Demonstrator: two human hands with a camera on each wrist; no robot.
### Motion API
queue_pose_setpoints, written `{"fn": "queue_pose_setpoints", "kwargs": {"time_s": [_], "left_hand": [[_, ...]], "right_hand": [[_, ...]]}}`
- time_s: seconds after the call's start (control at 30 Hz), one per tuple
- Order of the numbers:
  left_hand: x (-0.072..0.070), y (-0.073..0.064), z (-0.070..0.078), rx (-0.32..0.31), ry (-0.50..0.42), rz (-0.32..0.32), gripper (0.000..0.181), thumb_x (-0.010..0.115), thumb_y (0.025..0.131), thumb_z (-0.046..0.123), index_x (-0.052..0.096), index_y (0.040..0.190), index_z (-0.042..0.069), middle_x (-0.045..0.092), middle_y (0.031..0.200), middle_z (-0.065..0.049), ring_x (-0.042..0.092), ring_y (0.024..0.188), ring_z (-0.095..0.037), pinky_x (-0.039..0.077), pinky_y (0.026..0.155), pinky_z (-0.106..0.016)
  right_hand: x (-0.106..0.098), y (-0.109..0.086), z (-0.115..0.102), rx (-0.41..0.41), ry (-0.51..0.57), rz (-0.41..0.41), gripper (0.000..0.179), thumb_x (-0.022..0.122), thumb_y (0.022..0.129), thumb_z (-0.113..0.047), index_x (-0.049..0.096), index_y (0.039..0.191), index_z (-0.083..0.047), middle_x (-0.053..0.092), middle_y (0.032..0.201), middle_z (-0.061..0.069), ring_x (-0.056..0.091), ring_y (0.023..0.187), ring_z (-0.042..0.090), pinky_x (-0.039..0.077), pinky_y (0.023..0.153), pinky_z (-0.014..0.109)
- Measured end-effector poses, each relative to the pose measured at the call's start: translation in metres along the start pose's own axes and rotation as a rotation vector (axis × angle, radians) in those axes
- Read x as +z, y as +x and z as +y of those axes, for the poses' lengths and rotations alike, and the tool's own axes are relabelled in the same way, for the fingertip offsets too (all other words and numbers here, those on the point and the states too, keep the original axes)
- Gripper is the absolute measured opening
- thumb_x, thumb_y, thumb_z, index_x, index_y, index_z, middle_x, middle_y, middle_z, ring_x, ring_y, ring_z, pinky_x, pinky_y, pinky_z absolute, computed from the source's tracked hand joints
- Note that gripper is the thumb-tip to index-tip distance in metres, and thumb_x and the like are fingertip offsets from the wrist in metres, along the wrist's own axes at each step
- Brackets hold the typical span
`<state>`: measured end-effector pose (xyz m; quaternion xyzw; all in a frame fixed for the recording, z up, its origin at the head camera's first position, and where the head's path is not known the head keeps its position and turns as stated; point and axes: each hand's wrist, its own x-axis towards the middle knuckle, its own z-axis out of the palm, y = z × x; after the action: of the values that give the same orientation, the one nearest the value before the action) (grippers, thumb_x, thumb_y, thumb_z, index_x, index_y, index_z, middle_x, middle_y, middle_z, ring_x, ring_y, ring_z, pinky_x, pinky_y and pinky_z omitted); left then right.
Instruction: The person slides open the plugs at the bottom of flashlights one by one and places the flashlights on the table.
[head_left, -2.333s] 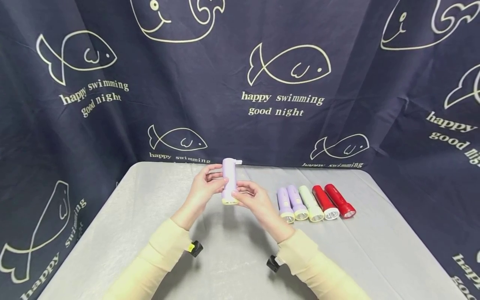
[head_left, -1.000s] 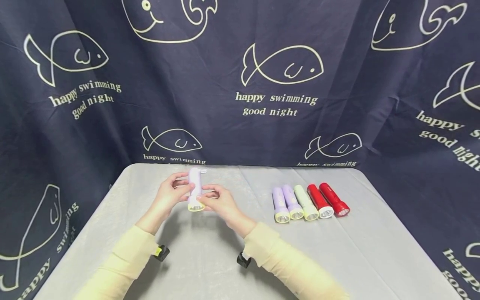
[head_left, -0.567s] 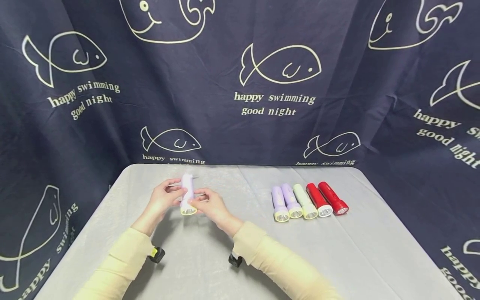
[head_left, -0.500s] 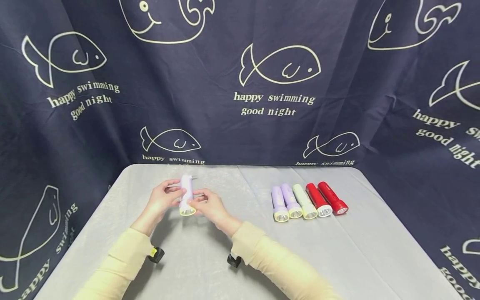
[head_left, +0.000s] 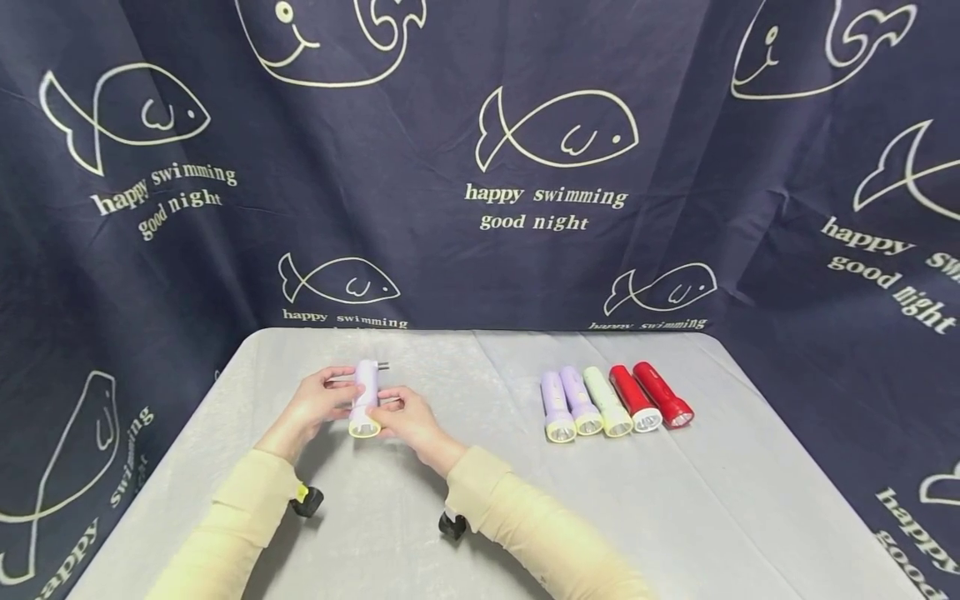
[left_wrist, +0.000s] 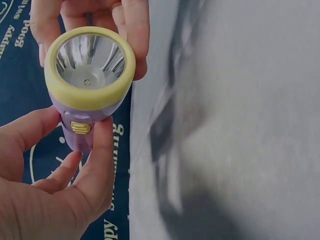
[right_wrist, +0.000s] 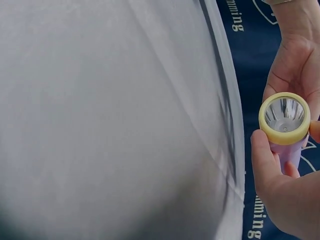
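Observation:
A lilac flashlight (head_left: 365, 390) with a yellow rim is held between both hands, its lens end towards me. Metal plug prongs (head_left: 383, 367) stick out sideways at its far end. My left hand (head_left: 317, 404) pinches the body; in the left wrist view its thumb and fingers sit either side of the yellow switch (left_wrist: 80, 127). Around the lens end, the fingers of my right hand (head_left: 408, 422) grip just at the yellow rim (right_wrist: 284, 135). Whether the flashlight touches the table cannot be told.
To the right, several flashlights lie side by side, lenses towards me: two lilac ones (head_left: 554, 400), a pale green one (head_left: 606, 398) and two red ones (head_left: 662, 390). They rest on a grey cloth-covered table (head_left: 480, 500). A dark blue fish-print curtain (head_left: 450, 275) hangs behind.
Both hands have carried the lilac flashlight left and lower, nearer the table. Its plug prongs now show more clearly. The row of flashlights lies as before; the view has shifted slightly.

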<state>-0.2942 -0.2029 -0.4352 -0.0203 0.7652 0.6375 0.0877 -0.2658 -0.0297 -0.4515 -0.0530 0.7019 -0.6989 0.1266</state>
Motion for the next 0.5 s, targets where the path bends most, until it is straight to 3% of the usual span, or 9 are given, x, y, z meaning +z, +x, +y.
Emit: {"fn": "queue_pose_setpoints", "kwargs": {"time_s": [0.2, 0.5], "left_hand": [[-0.004, 0.005, -0.004, -0.022, 0.018, -0.029, 0.057, 0.062, 0.090, 0.010, 0.037, 0.138, -0.007, 0.052, 0.123, -0.030, 0.064, 0.087, -0.016, 0.056, 0.079, -0.038], [-0.010, 0.015, -0.014, -0.058, 0.033, -0.053, 0.057, 0.062, 0.090, 0.010, 0.036, 0.138, -0.008, 0.056, 0.116, -0.021, 0.064, 0.082, -0.014, 0.056, 0.078, -0.037]], "right_hand": [[0.005, 0.003, 0.008, 0.020, 0.042, -0.001, 0.038, 0.067, 0.083, -0.006, 0.056, 0.118, 0.004, 0.064, 0.093, 0.012, 0.067, 0.074, 0.020, 0.057, 0.075, 0.038], [0.009, 0.004, 0.013, 0.050, 0.026, -0.019, 0.038, 0.064, 0.085, -0.007, 0.055, 0.120, 0.004, 0.066, 0.096, 0.013, 0.068, 0.082, 0.026, 0.057, 0.075, 0.034]]}}
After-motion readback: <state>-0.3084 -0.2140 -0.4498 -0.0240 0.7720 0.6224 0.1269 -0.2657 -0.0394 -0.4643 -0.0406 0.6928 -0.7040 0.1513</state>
